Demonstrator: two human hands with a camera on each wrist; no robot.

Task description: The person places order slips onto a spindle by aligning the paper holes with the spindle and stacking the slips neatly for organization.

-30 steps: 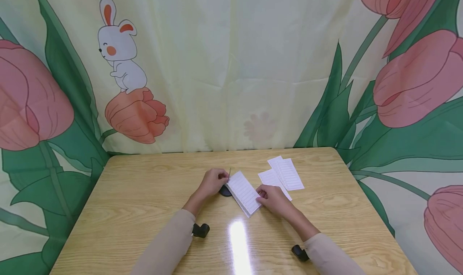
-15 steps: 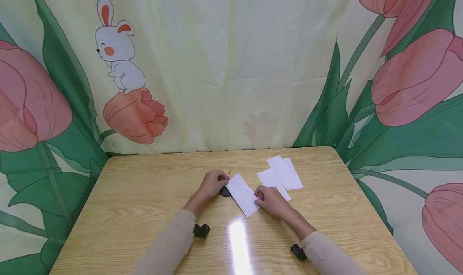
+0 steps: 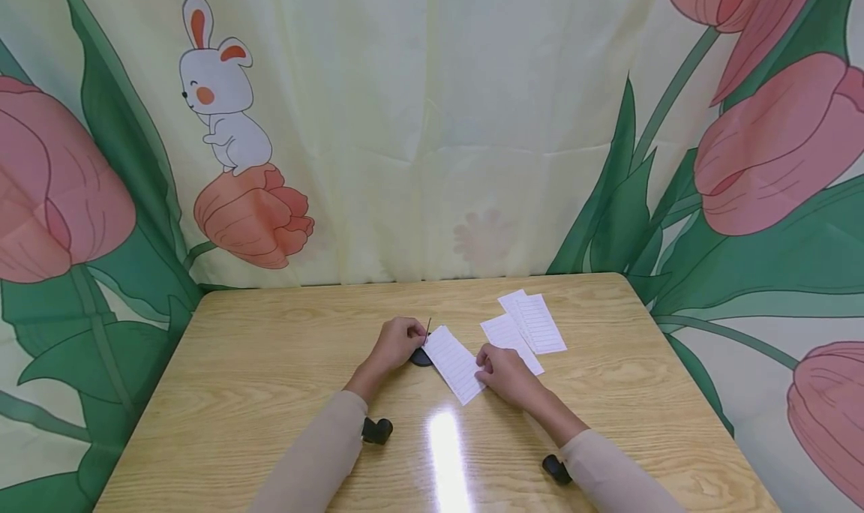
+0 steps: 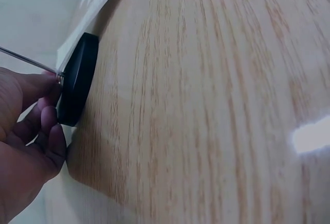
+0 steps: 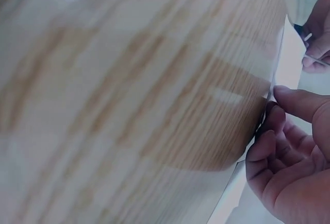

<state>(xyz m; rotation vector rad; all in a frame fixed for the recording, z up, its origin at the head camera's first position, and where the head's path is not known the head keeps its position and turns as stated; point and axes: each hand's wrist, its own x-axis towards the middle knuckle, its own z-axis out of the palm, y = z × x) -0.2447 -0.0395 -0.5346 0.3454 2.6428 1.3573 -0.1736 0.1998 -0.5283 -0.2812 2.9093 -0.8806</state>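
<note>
A white lined paper slip lies slanted between the two hands, its upper left corner at the thin metal rod of a bill spike. The spike's round black base sits on the table beneath that corner. My left hand pinches the corner with thumb and forefinger, right beside the rod. On the opposite long edge, my right hand holds the slip between thumb and fingers. In the right wrist view the slip appears edge-on, low over the wood.
Several more lined slips overlap on the wooden table, just behind the right hand. A curtain printed with tulips and a rabbit hangs at the table's back edge. Each wrist wears a small black camera.
The slip has come down lower at the spike and lies flatter; a sheet edge showing under it earlier is now covered. Both hands have barely moved.
</note>
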